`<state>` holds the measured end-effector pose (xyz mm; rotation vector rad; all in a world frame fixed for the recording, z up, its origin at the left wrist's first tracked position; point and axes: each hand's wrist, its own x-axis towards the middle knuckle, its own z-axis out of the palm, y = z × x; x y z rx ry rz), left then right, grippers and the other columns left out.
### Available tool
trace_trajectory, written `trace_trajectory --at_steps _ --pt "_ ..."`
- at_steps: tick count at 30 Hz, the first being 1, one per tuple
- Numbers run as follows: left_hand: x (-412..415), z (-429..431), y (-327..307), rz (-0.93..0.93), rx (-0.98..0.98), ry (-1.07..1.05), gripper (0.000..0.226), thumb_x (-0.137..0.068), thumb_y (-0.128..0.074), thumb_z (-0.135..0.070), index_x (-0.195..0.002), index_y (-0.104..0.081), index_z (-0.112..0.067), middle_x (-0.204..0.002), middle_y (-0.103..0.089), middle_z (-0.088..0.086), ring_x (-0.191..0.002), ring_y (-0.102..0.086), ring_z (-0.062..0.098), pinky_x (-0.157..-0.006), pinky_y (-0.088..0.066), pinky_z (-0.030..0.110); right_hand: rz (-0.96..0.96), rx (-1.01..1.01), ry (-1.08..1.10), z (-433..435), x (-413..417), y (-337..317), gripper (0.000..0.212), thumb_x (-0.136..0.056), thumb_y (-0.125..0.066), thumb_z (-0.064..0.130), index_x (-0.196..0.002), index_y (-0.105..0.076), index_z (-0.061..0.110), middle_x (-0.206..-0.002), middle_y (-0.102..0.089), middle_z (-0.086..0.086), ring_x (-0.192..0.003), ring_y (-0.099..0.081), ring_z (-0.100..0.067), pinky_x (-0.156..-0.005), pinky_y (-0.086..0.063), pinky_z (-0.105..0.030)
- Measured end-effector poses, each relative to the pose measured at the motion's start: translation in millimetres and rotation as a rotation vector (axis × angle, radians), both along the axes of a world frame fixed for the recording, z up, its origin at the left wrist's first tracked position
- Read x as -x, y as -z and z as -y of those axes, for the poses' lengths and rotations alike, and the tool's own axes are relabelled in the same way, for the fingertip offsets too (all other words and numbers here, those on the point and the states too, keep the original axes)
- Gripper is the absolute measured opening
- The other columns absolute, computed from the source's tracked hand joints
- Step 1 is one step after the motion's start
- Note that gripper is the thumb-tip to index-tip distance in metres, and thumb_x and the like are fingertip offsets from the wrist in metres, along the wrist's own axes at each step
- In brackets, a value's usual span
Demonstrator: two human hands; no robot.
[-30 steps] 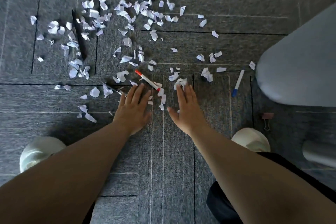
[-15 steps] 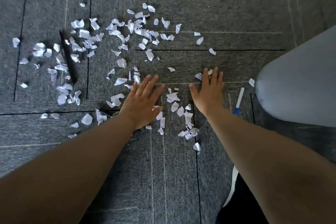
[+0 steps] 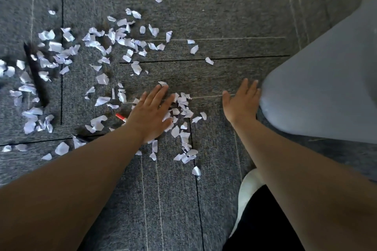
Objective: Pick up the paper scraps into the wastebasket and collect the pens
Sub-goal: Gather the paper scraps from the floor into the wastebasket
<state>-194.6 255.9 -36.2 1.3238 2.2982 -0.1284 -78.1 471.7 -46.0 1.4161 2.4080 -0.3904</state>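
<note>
White paper scraps (image 3: 114, 47) lie scattered over the grey carpet, with a small swept pile (image 3: 181, 114) between my hands. My left hand (image 3: 152, 113) lies flat and open on the carpet at the pile's left side, covering most of a red-capped pen (image 3: 120, 117). My right hand (image 3: 241, 103) is flat and open farther right, its fingers against a light grey rounded object (image 3: 318, 91). A black pen (image 3: 35, 77) lies among scraps at the far left. Another dark pen (image 3: 81, 138) pokes out beside my left forearm.
The grey rounded object fills the right side. My white shoe (image 3: 247, 189) and dark trouser leg (image 3: 263, 224) are at the bottom right. Grey carpet (image 3: 204, 16) at the top holds few scraps.
My right hand slid right, away from the pile, up to the grey object, and now hides the blue-capped pen. My left hand moved slightly right. The view shifted.
</note>
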Motion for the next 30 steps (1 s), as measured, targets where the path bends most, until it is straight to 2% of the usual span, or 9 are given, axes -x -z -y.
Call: trace_trajectory --at_steps 5,11,13,16,18,21,24,27,30 --pt "-4.2 -23.1 0.2 -0.025 0.006 0.061 0.065 -0.096 -0.021 -0.050 -0.147 0.010 -0.024 -0.155 0.020 0.006 -0.142 0.018 0.022 -0.116 0.004 0.041 -0.070 0.087 -0.006 7.4 1.7 -5.7 0.075 -0.095 -0.033 0.049 -0.146 0.005 0.010 -0.154 0.012 -0.017 -0.142 0.008 -0.034 -0.116 -0.006 -0.043" --pt "-9.3 -26.7 -0.8 -0.059 0.068 0.080 0.062 -0.097 -0.017 -0.049 -0.146 0.011 -0.025 -0.154 0.021 0.006 -0.142 0.019 0.022 -0.116 0.005 0.044 -0.292 0.134 -0.575 32.6 -4.0 -15.7 0.065 -0.097 -0.036 0.038 -0.147 -0.003 0.013 -0.157 0.005 -0.007 -0.142 0.004 -0.020 -0.118 -0.004 -0.044" --pt "-8.2 -20.4 0.3 -0.081 0.079 0.069 0.061 -0.097 -0.017 -0.049 -0.147 0.007 -0.026 -0.155 0.020 0.005 -0.142 0.019 0.022 -0.115 0.005 0.048 -0.312 0.121 -0.561 38.9 -5.3 -11.8 0.062 -0.097 -0.035 0.035 -0.147 -0.006 0.011 -0.157 0.003 -0.008 -0.144 0.003 -0.021 -0.118 -0.004 -0.041" --pt "-2.9 -7.2 0.2 -0.095 0.108 0.033 0.059 -0.097 -0.018 -0.048 -0.148 0.003 -0.027 -0.155 0.019 0.005 -0.142 0.018 0.022 -0.113 0.007 0.050 -0.145 0.118 -0.442 42.4 -11.9 0.0 0.068 -0.096 -0.030 0.045 -0.147 0.003 0.013 -0.156 0.012 -0.009 -0.142 0.013 -0.023 -0.116 0.006 -0.039" --pt "0.2 -0.1 -2.5 -0.096 0.113 0.011 0.058 -0.097 -0.017 -0.049 -0.148 -0.001 -0.025 -0.155 0.019 0.005 -0.142 0.018 0.022 -0.113 0.006 0.051 -0.081 0.123 -0.539 51.3 -13.5 3.7 0.072 -0.095 -0.024 0.050 -0.146 0.009 0.012 -0.155 0.015 -0.010 -0.141 0.017 -0.023 -0.114 0.010 -0.038" --pt "2.4 12.3 -6.2 -0.098 0.114 -0.020 0.061 -0.096 -0.016 -0.051 -0.148 0.001 -0.023 -0.155 0.019 0.004 -0.142 0.018 0.020 -0.114 0.005 0.050 -0.172 0.265 -0.702 78.5 -7.8 -2.2 0.069 -0.095 -0.020 0.050 -0.145 0.011 0.014 -0.155 0.015 -0.005 -0.141 0.015 -0.018 -0.117 0.002 -0.037" --pt "5.7 37.7 -7.0 -0.097 0.051 -0.050 0.069 -0.089 -0.006 -0.059 -0.148 0.004 -0.023 -0.155 0.017 0.003 -0.141 0.018 0.019 -0.114 0.004 0.049 -0.346 0.311 -0.651 95.3 -0.5 -8.0 0.073 -0.088 -0.013 0.055 -0.147 -0.001 0.013 -0.157 0.003 -0.004 -0.143 0.003 -0.017 -0.117 -0.006 -0.034" --pt "9.0 72.8 -5.4 -0.107 -0.009 -0.116 0.081 -0.081 -0.004 -0.063 -0.148 -0.009 -0.018 -0.156 0.000 0.008 -0.143 0.005 0.023 -0.113 0.000 0.049 -0.251 0.206 -0.574 95.7 3.3 -2.1 0.074 -0.091 -0.020 0.055 -0.147 0.005 0.013 -0.156 0.011 -0.005 -0.143 0.011 -0.019 -0.117 0.004 -0.037" --pt "6.8 101.9 -1.2 -0.075 0.024 -0.169 0.089 -0.080 0.001 -0.072 -0.148 -0.013 -0.016 -0.156 -0.007 0.009 -0.143 -0.002 0.025 -0.112 -0.009 0.055 -0.176 0.235 -0.643 104.8 11.7 4.5 0.075 -0.093 -0.026 0.054 -0.146 0.010 0.015 -0.155 0.016 -0.003 -0.141 0.016 -0.017 -0.117 0.005 -0.039"
